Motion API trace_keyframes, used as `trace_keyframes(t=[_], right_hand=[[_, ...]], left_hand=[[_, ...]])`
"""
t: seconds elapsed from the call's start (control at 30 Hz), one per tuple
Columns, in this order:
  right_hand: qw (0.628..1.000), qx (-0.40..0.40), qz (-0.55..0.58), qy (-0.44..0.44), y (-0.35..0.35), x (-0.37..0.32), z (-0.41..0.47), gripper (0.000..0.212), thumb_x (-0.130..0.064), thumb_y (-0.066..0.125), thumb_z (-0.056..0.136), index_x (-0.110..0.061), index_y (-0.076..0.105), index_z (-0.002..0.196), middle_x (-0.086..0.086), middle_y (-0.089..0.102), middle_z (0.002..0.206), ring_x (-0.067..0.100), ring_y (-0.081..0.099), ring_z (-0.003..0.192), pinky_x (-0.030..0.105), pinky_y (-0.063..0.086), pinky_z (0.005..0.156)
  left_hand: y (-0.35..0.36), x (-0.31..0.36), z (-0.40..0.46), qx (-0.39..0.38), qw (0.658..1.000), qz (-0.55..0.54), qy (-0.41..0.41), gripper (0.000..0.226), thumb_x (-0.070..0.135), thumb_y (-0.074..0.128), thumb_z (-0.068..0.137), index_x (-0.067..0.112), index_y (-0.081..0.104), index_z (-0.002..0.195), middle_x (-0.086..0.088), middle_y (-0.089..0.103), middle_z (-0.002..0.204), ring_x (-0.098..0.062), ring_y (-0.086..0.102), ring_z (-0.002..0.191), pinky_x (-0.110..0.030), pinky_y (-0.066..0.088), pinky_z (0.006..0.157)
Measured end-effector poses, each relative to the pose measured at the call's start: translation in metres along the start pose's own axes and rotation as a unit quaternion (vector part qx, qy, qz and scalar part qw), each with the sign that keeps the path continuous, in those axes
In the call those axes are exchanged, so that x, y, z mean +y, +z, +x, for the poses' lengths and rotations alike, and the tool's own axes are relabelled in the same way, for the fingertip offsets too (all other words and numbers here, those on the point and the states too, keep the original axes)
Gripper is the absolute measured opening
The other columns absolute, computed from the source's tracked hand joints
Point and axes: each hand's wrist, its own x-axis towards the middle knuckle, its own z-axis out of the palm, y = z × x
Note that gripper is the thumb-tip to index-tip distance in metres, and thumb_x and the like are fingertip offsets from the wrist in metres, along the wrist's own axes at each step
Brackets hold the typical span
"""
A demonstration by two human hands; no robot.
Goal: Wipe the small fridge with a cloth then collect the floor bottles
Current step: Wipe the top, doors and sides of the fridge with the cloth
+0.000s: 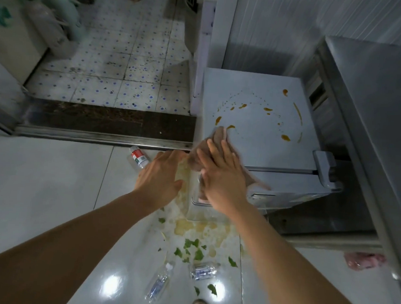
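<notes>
The small fridge (262, 122) stands against the wall beside a steel counter (373, 115), its pale top streaked with orange sauce smears (268, 109) that run in a loose ring from the far right corner round to the near left corner. A brownish cloth (215, 150) lies over that near left corner, one end on the top just beside the nearest smear, the rest hanging over the front edge. The right hand (221, 176) lies flat on the cloth with fingers straight and spread, pressing it against the fridge — no curl round the fabric that can be seen. The left hand (160, 175) hangs just off the fridge's left edge, fingers straight and relaxed, gripping nothing; whether its fingertips touch the cloth is unclear. On the floor tiles (40, 189) three bottles lie on their sides: a red-labelled bottle (138, 158) near the door threshold, partly behind the left hand, and two clear ones — a blue-labelled bottle (160, 282) and a crushed bottle (203, 270) — close to the bottom edge of the view. Between them and the fridge spreads a yellowish spill (197, 229) dotted with green leaf scraps (192, 247).
</notes>
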Motion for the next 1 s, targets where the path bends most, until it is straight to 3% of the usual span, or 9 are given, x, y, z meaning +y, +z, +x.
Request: trace_keyframes(t=[0.07, 0.13, 0.27, 0.43, 0.57, 0.67, 0.77, 0.9, 1.0], right_hand=[[0.999, -0.002, -0.024, 0.029, -0.007, 0.033, -0.014, 0.067, -0.040, 0.005, 0.088, -0.024, 0.026, 0.149, 0.001, 0.011, 0.160, 0.028, 0.005, 0.147, 0.050, 0.011, 0.119], [0.990, 0.029, -0.052, 0.126, -0.012, 0.073, -0.030, 0.067, -0.041, 0.004, 0.090, -0.020, 0.027, 0.149, 0.008, 0.015, 0.159, 0.033, 0.012, 0.146, 0.054, 0.018, 0.116], [0.967, 0.044, -0.072, 0.240, -0.010, 0.076, -0.035, 0.073, -0.048, 0.001, 0.092, -0.012, 0.029, 0.149, 0.016, 0.020, 0.156, 0.039, 0.011, 0.145, 0.052, 0.008, 0.118], [0.997, 0.031, -0.038, 0.065, 0.014, -0.009, -0.021, 0.054, -0.040, 0.011, 0.100, -0.022, 0.021, 0.149, 0.006, 0.012, 0.158, 0.031, -0.004, 0.147, 0.048, 0.000, 0.120], [0.999, -0.010, -0.026, 0.019, -0.001, 0.022, -0.025, 0.066, -0.044, 0.002, 0.089, -0.027, 0.020, 0.151, -0.002, 0.006, 0.160, 0.026, -0.005, 0.147, 0.046, 0.006, 0.120], [0.993, 0.020, -0.057, 0.101, -0.013, 0.079, -0.042, 0.063, -0.043, 0.009, 0.093, -0.021, 0.029, 0.148, 0.004, 0.020, 0.158, 0.031, 0.009, 0.147, 0.049, 0.009, 0.119], [0.976, 0.031, -0.112, 0.183, -0.024, 0.133, -0.057, 0.060, -0.040, 0.021, 0.095, -0.009, 0.043, 0.141, 0.016, 0.037, 0.149, 0.036, 0.023, 0.142, 0.049, 0.006, 0.115], [0.970, 0.006, -0.134, 0.201, -0.035, 0.155, -0.054, 0.063, -0.036, 0.022, 0.092, 0.001, 0.048, 0.135, 0.022, 0.042, 0.144, 0.034, 0.026, 0.142, 0.042, -0.006, 0.114], [0.973, 0.010, -0.136, 0.186, -0.037, 0.155, -0.038, 0.073, -0.042, 0.011, 0.089, 0.002, 0.033, 0.144, 0.024, 0.026, 0.152, 0.034, 0.013, 0.146, 0.042, -0.007, 0.116]], left_hand=[[-0.002, -0.004, -0.002, -0.002, 1.000, 0.006, -0.002, 0.050, 0.022, 0.071, 0.080, 0.022, 0.047, 0.124, 0.004, 0.058, 0.120, -0.016, 0.057, 0.102, -0.032, 0.046, 0.079], [-0.004, -0.005, -0.004, -0.007, 1.000, -0.001, 0.000, 0.051, 0.021, 0.071, 0.080, 0.021, 0.047, 0.124, 0.004, 0.058, 0.121, -0.016, 0.059, 0.100, -0.033, 0.048, 0.080], [-0.005, -0.002, -0.008, -0.014, 1.000, -0.011, 0.009, 0.052, 0.020, 0.071, 0.081, 0.022, 0.046, 0.127, 0.004, 0.057, 0.123, -0.016, 0.059, 0.101, -0.037, 0.051, 0.086], [-0.002, 0.006, -0.006, -0.012, 1.000, -0.002, 0.010, 0.049, 0.020, 0.070, 0.081, 0.023, 0.046, 0.124, 0.004, 0.057, 0.120, -0.015, 0.059, 0.098, -0.033, 0.050, 0.081], [0.002, 0.020, 0.003, 0.000, 1.000, -0.001, 0.017, 0.048, 0.015, 0.067, 0.081, 0.025, 0.048, 0.125, 0.004, 0.055, 0.121, -0.017, 0.056, 0.102, -0.032, 0.045, 0.080], [0.011, 0.037, 0.015, -0.007, 0.999, 0.009, 0.033, 0.052, 0.017, 0.065, 0.082, 0.025, 0.046, 0.129, 0.003, 0.050, 0.131, -0.017, 0.048, 0.120, -0.036, 0.045, 0.091], [0.024, 0.057, 0.028, -0.017, 0.998, -0.005, 0.067, 0.050, 0.015, 0.063, 0.083, 0.023, 0.048, 0.130, 0.005, 0.046, 0.135, -0.018, 0.042, 0.125, -0.035, 0.039, 0.097], [0.039, 0.077, 0.043, -0.005, 0.994, 0.021, 0.105, 0.055, 0.017, 0.067, 0.080, 0.020, 0.049, 0.132, 0.003, 0.046, 0.138, -0.022, 0.041, 0.125, -0.034, 0.029, 0.103], [0.043, 0.085, 0.056, -0.020, 0.993, 0.068, 0.094, 0.054, 0.024, 0.064, 0.083, 0.024, 0.046, 0.134, 0.008, 0.042, 0.140, -0.019, 0.038, 0.125, -0.031, 0.026, 0.103]])
